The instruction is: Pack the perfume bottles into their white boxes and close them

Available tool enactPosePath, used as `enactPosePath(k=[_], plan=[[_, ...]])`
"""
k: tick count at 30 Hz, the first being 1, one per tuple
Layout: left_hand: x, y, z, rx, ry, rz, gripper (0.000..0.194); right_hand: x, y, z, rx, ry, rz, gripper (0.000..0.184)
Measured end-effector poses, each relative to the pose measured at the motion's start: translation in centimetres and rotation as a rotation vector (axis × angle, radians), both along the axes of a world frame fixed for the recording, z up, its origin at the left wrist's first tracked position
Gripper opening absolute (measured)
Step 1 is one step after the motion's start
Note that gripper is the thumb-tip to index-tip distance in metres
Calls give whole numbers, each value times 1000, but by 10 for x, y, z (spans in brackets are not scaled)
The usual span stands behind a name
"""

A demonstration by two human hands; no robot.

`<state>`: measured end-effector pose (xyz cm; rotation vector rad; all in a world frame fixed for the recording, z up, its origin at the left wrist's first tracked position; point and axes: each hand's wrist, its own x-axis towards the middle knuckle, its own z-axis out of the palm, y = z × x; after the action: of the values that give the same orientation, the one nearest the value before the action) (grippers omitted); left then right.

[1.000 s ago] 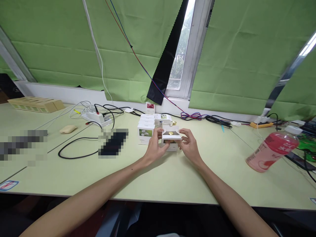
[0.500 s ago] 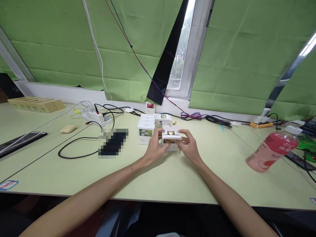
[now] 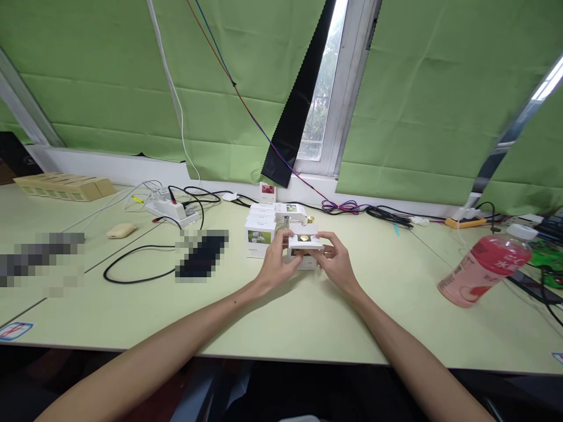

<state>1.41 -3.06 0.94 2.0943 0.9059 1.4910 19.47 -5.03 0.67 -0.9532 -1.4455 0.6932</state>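
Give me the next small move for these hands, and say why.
I'd probably press the side flaps of the white box down a little further: the left hand and right hand hold it from both sides near its open top, the flaps lean inward, and a gold cap shows between them.

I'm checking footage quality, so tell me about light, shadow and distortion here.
Head view throughout: daylight bleaches the top of the window; a soft shadow lies beside the left arm; lens stretch probably slants the bottle; two dark patches at left are pixelated; print on the held box is unreadable.
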Motion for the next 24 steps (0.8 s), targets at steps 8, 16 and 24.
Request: enactPosePath(k=[8, 16, 24], plan=[[-1, 1, 1, 62, 22, -8, 40, 0, 0, -1, 30, -11, 13, 48], [-3, 2, 1, 62, 88, -4, 48, -1, -2, 3, 103, -74, 26, 45], [-1, -1, 3, 7, 7, -32, 52, -3, -4, 3, 82, -53, 11, 46]])
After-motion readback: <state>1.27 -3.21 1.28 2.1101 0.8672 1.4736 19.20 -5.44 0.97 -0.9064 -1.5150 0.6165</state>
